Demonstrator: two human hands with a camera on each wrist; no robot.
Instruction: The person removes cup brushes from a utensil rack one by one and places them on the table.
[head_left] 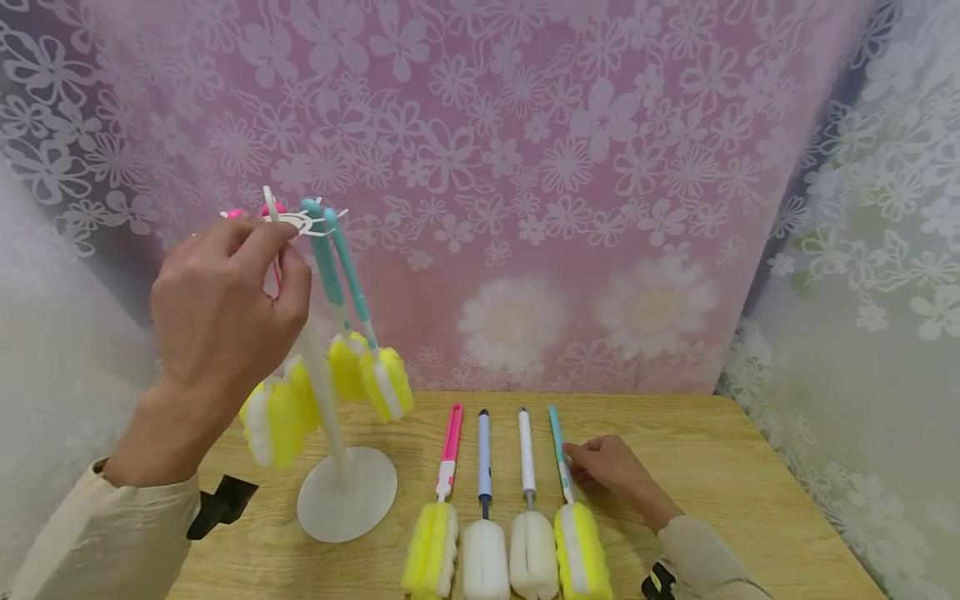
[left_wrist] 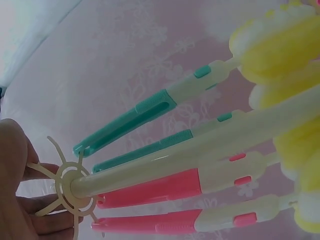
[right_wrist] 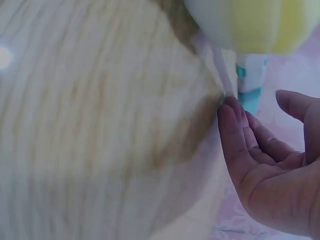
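Note:
My left hand (head_left: 228,304) grips the top of a white stand (head_left: 327,408), its fingers at the hooked ring (left_wrist: 61,181). From that ring hang two teal-handled sponge brushes (left_wrist: 127,122) and two pink-handled sponge brushes (left_wrist: 150,191), with yellow and white heads down. On the table, my right hand (head_left: 618,471) is beside a teal-handled sponge brush (head_left: 558,437), the rightmost of a row. In the right wrist view its fingers (right_wrist: 232,132) reach toward that handle, and the thumb stands apart from them. Whether the fingertips touch the handle is hard to tell.
Left of the teal brush lie a white-handled brush (head_left: 525,450), a blue-handled brush (head_left: 484,454) and a pink-handled brush (head_left: 452,433). The stand's round base (head_left: 347,517) rests on the wooden table (head_left: 675,425). Flowered curtains (head_left: 525,208) enclose the back and sides.

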